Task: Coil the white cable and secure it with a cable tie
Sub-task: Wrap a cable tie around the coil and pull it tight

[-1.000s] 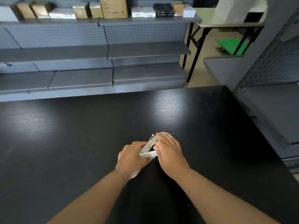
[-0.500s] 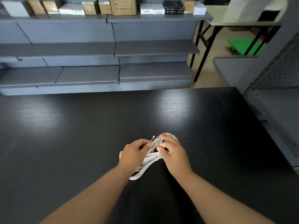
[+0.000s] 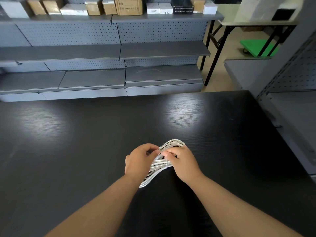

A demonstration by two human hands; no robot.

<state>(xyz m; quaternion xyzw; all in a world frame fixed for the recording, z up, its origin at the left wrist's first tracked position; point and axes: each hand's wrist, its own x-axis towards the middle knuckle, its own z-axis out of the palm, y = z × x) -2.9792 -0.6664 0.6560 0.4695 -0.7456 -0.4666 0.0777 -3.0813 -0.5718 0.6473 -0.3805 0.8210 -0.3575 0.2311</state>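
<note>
The white cable (image 3: 158,164) is wound into a long flat coil over the black table (image 3: 85,142), its far loop showing past my fingers and its near loop under my left wrist. A thin white cable tie (image 3: 165,165) wraps the bundle across its middle. A second white tie end (image 3: 161,147) sticks up near the far loop. My left hand (image 3: 139,160) grips the coil from the left, its fingertips at that tie end. My right hand (image 3: 183,162) holds the coil from the right, thumb and fingers pinched near the same spot.
Grey metal shelving (image 3: 119,52) runs behind the table, with cardboard and white boxes (image 3: 129,6) on its top shelf. A folding table (image 3: 256,23) and a green cart (image 3: 256,47) stand at the back right. More grey shelving (image 3: 290,108) borders the table's right edge.
Both hands have lifted and spread slightly, so more of the coil and the tie around its middle now shows. The view has tilted up a little.
</note>
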